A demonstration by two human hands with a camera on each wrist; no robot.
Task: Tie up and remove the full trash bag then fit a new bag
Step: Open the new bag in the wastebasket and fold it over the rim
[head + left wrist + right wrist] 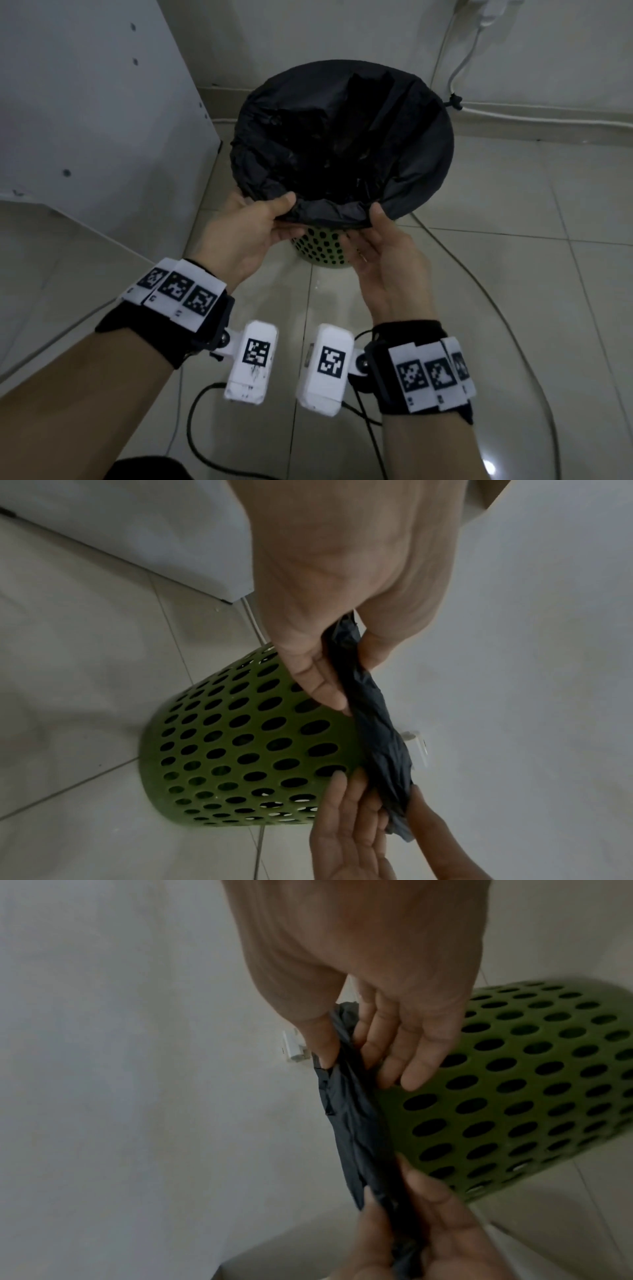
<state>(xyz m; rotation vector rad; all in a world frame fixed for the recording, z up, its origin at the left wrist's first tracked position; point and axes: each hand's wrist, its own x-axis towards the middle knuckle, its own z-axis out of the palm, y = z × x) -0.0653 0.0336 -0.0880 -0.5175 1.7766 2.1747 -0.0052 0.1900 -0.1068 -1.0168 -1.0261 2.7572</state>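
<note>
A black trash bag [342, 137] lines a green perforated bin [318, 250] on the tiled floor, its mouth open and folded over the rim. My left hand [291, 219] pinches the near edge of the bag between thumb and fingers. My right hand [366, 224] pinches the same edge a little to the right. In the left wrist view the bag's edge [373, 723] stretches as a crumpled strip between the two hands beside the bin [240, 750]. The right wrist view shows that strip [352, 1123] next to the bin [514, 1096]. What is in the bag is too dark to make out.
A white cabinet [85, 102] stands close on the left of the bin. White cables [459, 68] run down the wall and along its foot behind the bin. A grey cable [496, 308] and a black cable [195, 428] lie on the floor near me.
</note>
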